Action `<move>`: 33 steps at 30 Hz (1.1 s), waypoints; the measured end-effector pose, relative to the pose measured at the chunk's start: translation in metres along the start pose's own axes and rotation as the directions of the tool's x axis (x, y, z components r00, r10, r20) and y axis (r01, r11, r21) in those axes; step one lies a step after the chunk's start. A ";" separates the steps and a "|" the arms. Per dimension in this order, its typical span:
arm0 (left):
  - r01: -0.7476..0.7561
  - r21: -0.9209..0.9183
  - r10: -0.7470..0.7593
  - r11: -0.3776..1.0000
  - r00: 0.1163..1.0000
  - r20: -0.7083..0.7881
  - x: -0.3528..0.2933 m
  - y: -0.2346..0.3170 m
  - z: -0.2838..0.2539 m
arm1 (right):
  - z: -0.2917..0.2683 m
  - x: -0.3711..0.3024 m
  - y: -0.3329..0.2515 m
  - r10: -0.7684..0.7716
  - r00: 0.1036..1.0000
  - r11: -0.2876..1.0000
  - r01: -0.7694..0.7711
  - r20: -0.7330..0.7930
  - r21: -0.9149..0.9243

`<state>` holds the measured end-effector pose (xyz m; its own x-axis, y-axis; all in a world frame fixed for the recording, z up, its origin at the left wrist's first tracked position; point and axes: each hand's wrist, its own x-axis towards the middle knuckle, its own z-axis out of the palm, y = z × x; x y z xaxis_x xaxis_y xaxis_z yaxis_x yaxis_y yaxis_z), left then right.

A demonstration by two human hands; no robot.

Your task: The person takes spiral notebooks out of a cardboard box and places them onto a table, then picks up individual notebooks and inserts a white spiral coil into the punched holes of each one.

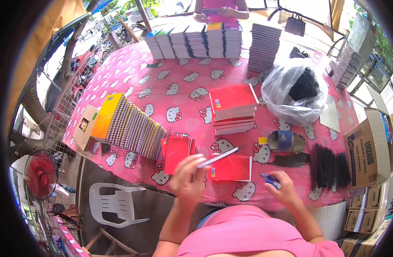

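Observation:
My left hand (188, 177) is closed on a thin notebook (221, 156), tilted up and seen almost edge-on, with its binding edge toward the camera. Just below it a red-covered notebook (234, 170) lies flat on the pink patterned tablecloth (183, 92). My right hand (286, 189) grips a small blue-handled cutter or pair of pliers (271, 180), held near the front edge of the table and apart from the notebooks. To the left of the flat notebook are more red notebooks (175, 156). A stack of red-covered books (233, 103) stands farther back.
Yellow spiral notebooks (128, 124) form a long row at left. Black binding coils (331, 167) lie at right beside an open cardboard box (367, 150). A blue-banded roll (286, 141) and plastic bag (290, 92) sit nearby. Across the table stands another person (222, 10) behind book stacks (196, 43).

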<state>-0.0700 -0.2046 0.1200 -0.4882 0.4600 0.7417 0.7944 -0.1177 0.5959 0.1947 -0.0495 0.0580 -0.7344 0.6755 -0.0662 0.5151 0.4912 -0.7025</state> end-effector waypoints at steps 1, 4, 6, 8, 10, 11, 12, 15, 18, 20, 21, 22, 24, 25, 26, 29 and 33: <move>-0.006 0.060 0.008 0.998 1.000 -0.022 0.012 0.001 -0.019 | 0.002 -0.005 0.010 -0.035 0.999 0.986 0.031 -0.023 -0.165; -0.094 0.296 0.086 0.951 0.995 0.040 0.044 -0.008 -0.059 | 0.004 -0.015 0.016 -0.092 0.992 0.896 0.045 -0.085 -0.442; -0.171 0.445 0.099 0.879 0.979 0.180 0.067 -0.018 -0.067 | 0.008 0.012 0.002 -0.154 0.972 0.983 0.132 -0.175 -0.129; -0.179 0.469 0.012 0.865 0.942 0.337 0.073 -0.047 -0.065 | 0.014 0.048 -0.023 -0.205 0.964 0.979 0.198 -0.170 -0.055; -0.184 0.578 -0.125 0.795 0.882 0.453 0.057 -0.102 -0.040 | 0.023 0.079 -0.040 -0.117 0.993 0.988 0.120 -0.035 0.093; -0.187 0.598 -0.180 0.779 0.848 0.499 0.039 -0.126 -0.028 | 0.025 0.090 -0.041 -0.078 0.996 0.984 0.072 0.035 0.163; -0.191 0.620 -0.237 0.761 0.808 0.540 0.020 -0.149 -0.020 | 0.026 0.096 -0.038 -0.020 0.996 0.982 0.004 0.086 0.188; -0.072 0.574 -0.342 0.816 0.740 0.579 0.018 -0.161 -0.005 | 0.020 0.110 -0.032 0.123 0.978 0.963 -0.158 0.166 0.217; -0.095 0.617 -0.375 0.781 0.718 0.586 0.022 -0.166 0.001 | 0.016 0.114 -0.024 -0.060 0.998 0.996 0.060 -0.005 0.073; -0.139 0.672 -0.354 0.727 0.762 0.541 0.025 -0.160 0.001 | 0.025 0.112 -0.020 -0.237 0.956 0.971 0.241 -0.174 0.001; -0.035 0.589 -0.304 0.807 0.830 0.467 0.029 -0.146 0.002 | 0.026 0.110 -0.019 -0.316 0.912 0.948 0.314 -0.261 -0.049; 0.057 0.483 -0.267 0.874 0.886 0.378 0.030 -0.127 0.003 | 0.025 0.106 -0.021 -0.314 0.908 0.947 0.322 -0.278 -0.018; 0.219 0.127 -0.245 0.967 0.935 0.256 0.017 -0.085 0.005 | 0.023 0.095 -0.033 -0.317 0.900 0.936 0.348 -0.299 0.053; 0.279 -0.126 -0.244 0.952 0.940 0.239 0.005 -0.061 0.016 | 0.024 0.090 -0.034 -0.236 0.936 0.905 0.310 -0.262 0.293; 0.314 -0.368 -0.246 0.875 0.944 0.221 -0.008 -0.043 0.025 | 0.027 0.083 -0.036 -0.169 0.963 0.818 0.255 -0.209 0.516; 0.467 -0.302 -0.344 0.831 0.858 0.380 -0.041 -0.013 0.048 | 0.039 0.076 -0.052 -0.046 0.990 0.711 0.129 -0.137 0.692; 0.303 -0.112 -0.262 0.946 0.923 0.283 -0.058 -0.019 0.057 | 0.065 0.078 -0.063 -0.166 0.952 0.605 0.305 -0.259 0.735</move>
<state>-0.0363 -0.1786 0.0483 -0.5565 0.7040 0.4412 0.5635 -0.0705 0.8231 0.0768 -0.0632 0.0511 -0.6696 0.7040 0.2368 -0.2378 0.0989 -0.9663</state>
